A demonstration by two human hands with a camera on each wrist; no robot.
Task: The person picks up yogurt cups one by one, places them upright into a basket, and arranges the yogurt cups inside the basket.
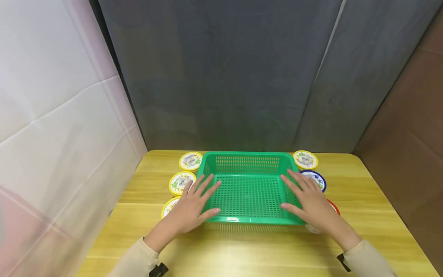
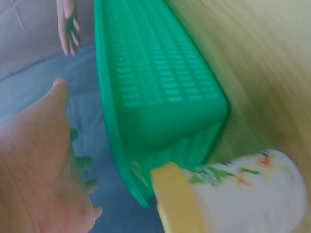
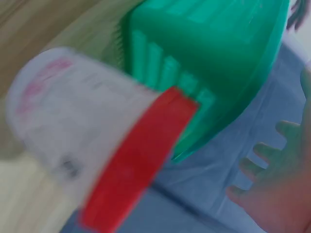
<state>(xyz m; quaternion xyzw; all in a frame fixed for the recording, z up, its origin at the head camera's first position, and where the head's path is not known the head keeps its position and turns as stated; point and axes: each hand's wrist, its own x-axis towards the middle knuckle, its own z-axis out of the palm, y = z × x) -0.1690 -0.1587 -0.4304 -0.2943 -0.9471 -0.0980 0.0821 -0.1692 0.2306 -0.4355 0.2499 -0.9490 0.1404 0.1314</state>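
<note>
A green plastic basket (image 1: 249, 196) with nothing in it stands on the wooden table. Above its left side, my left hand (image 1: 190, 209) is spread with straight fingers and holds nothing. My right hand (image 1: 313, 204) is spread likewise over the right side. In the left wrist view, the left hand (image 2: 41, 165) is beside the basket (image 2: 160, 116), near a white container with a yellow lid (image 2: 243, 194). The right wrist view has the right hand (image 3: 282, 179) beyond the basket (image 3: 204, 53) and a white container with a red lid (image 3: 141, 155). Whether either hand touches the rim, I cannot tell.
Left of the basket stand several yellow-lidded containers (image 1: 182, 182). On its right are a yellow-lidded container (image 1: 306, 159), a blue-lidded one (image 1: 316, 179) and a red-lidded one (image 1: 334, 207), partly hidden. Dark cloth (image 1: 225, 77) hangs behind the table (image 1: 360, 207), with cloth at both sides.
</note>
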